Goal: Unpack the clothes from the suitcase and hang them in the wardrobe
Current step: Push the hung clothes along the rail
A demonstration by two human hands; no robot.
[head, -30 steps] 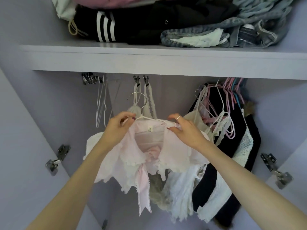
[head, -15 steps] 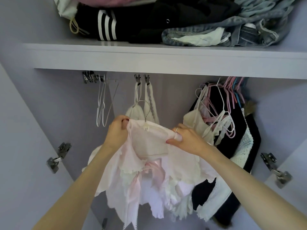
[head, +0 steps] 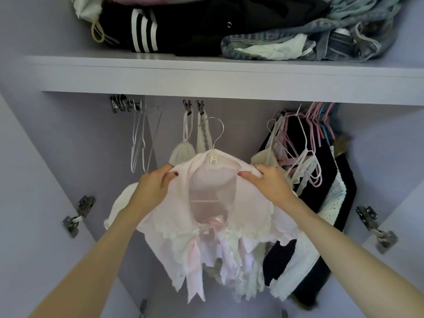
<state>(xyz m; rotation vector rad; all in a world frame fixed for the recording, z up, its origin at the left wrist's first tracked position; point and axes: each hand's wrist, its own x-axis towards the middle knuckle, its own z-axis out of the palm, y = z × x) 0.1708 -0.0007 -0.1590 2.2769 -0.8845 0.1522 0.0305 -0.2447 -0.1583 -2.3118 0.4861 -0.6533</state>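
Both hands, left hand (head: 153, 188) and right hand (head: 266, 182), pinch the shoulders of the pink blouse (head: 213, 203) on its wire hanger (head: 214, 131), whose hook must next catch the rail at twelve o'clock.

Folded jeans (head: 298, 40) on shelf (head: 206, 76), door hinges (head: 78, 216)

1. We see folded clothes (head: 229, 26) on the shelf (head: 206, 74), above the rail.
2. The blouse (head: 206, 214) on its hanger (head: 214, 131) is in the middle, between our left hand (head: 153, 187) and right hand (head: 268, 182).
3. Empty hangers (head: 142, 138) hang far left; dark garments (head: 321, 191) hang right.
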